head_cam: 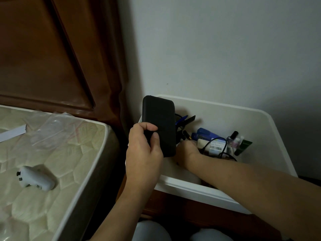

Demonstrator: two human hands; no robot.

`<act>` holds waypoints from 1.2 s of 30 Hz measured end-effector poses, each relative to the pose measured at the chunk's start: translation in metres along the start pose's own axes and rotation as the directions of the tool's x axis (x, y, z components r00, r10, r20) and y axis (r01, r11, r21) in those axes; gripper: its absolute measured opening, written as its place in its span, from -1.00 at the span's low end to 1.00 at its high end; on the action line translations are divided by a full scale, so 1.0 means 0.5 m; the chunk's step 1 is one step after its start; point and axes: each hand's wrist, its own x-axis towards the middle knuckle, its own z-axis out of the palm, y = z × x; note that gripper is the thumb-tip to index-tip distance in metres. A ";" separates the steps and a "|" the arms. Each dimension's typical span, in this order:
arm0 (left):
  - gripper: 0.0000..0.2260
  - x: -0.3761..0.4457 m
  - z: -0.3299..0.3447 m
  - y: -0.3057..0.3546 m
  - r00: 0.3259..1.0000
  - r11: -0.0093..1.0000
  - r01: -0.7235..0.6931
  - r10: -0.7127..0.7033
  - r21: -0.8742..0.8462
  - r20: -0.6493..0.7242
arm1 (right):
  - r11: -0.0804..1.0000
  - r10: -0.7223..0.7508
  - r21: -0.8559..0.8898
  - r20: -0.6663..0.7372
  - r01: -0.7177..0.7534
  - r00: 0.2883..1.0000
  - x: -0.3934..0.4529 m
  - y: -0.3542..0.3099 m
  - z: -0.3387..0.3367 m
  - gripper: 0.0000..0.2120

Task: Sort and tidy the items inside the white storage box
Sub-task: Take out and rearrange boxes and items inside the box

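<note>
Left hand [144, 152] clamped on black case [159, 125] above white box [199, 190] at lower right, right hand [188, 150] inside among bottles [233, 141], cable [217, 145], its grip hidden

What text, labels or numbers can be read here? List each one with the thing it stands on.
None can be read.
White label on an item in the white storage box: a barcode and small print, too small and blurred.
Blue bottle: no legible marking.
Black case in the left hand: plain.
</note>
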 end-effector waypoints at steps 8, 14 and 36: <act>-0.77 0.000 0.002 -0.004 1.000 1.000 -0.010 0.010 -0.008 -0.024 | 0.921 0.078 0.374 0.086 -0.105 0.993 -0.027 -0.007 -0.043 -0.67; -0.78 -0.003 0.000 0.003 1.000 1.000 -0.002 0.001 -0.006 -0.023 | 0.774 0.041 0.633 -0.035 -0.010 0.999 -0.085 0.061 -0.072 -0.79; -0.71 0.047 0.065 0.078 0.728 0.698 -0.019 -0.481 0.716 0.488 | -0.096 0.566 0.995 0.081 -0.032 0.821 -0.281 0.088 0.071 -0.66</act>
